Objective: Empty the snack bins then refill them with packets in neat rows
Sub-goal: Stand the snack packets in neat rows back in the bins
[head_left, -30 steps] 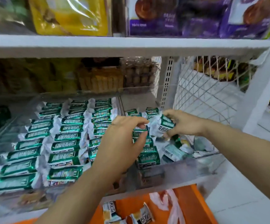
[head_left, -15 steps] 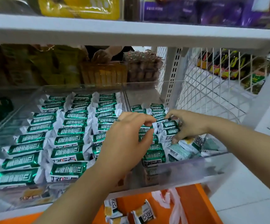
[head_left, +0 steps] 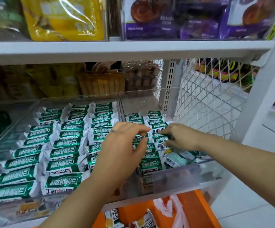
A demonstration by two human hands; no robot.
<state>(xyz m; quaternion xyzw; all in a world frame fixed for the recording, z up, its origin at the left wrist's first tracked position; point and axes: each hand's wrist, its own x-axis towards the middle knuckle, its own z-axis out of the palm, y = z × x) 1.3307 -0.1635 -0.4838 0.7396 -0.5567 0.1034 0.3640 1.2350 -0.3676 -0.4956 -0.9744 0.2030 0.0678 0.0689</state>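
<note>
Two clear plastic bins stand side by side on a white shelf. The left bin (head_left: 5, 132) holds three neat rows of green-and-white snack packets (head_left: 64, 142). The right bin (head_left: 174, 176) holds two rows of the same packets (head_left: 150, 163) on its left side, with a few loose packets (head_left: 177, 158) lying askew at its front right. My left hand (head_left: 122, 150) reaches over the divider into the right bin, fingers curled on the row of packets. My right hand (head_left: 181, 137) pinches a green packet (head_left: 161, 139) in the second row.
An orange basket (head_left: 197, 209) below the shelf holds loose packets and a white plastic bag. A white wire mesh panel (head_left: 204, 99) closes the shelf's right side. Yellow and purple snack bags fill the shelf above. Other bins stand behind, and another person's hand (head_left: 100, 67) shows there.
My right hand has moved from the loose pile toward the second row with a packet. My left hand shifted slightly back along the first row. The view tilted up and down.
</note>
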